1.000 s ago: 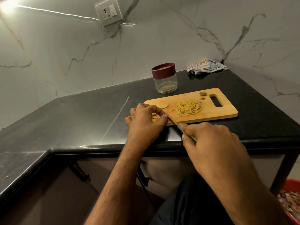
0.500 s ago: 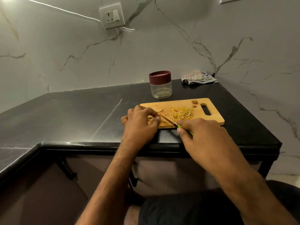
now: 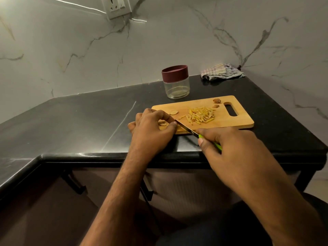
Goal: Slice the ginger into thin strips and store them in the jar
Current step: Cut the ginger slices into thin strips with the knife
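Since the earlier frame, both hands have kept their posts at the near left end of the cutting board [image 3: 229, 124], while the camera has shifted so the wall socket [image 3: 117, 6] now sits cut off at the top edge of the frame.

Hidden items: the left hand [image 3: 152, 132] covers most of the ginger slices [image 3: 162, 123] it pins down with curled fingers; only a pale edge shows beneath the knuckles. The right hand [image 3: 229, 150] wraps around the knife [image 3: 188, 129], hiding nearly all of its green handle; the dark blade runs up and left to the left thumb tip.

Surface and room: a black polished counter [image 3: 79, 121] meets white marble-veined walls. A striped cloth [image 3: 221, 74] lies bunched in the far corner, upper right of centre.

Task items: the cut ginger strips [image 3: 201, 116], thin and yellow, lie heaped at mid-board. One round slice [image 3: 173, 112] rests just above the left hand. Two brown scraps [image 3: 216, 102] sit beside the board's handle slot. The clear jar [image 3: 175, 82], maroon lid on, stands on the counter just behind the board.
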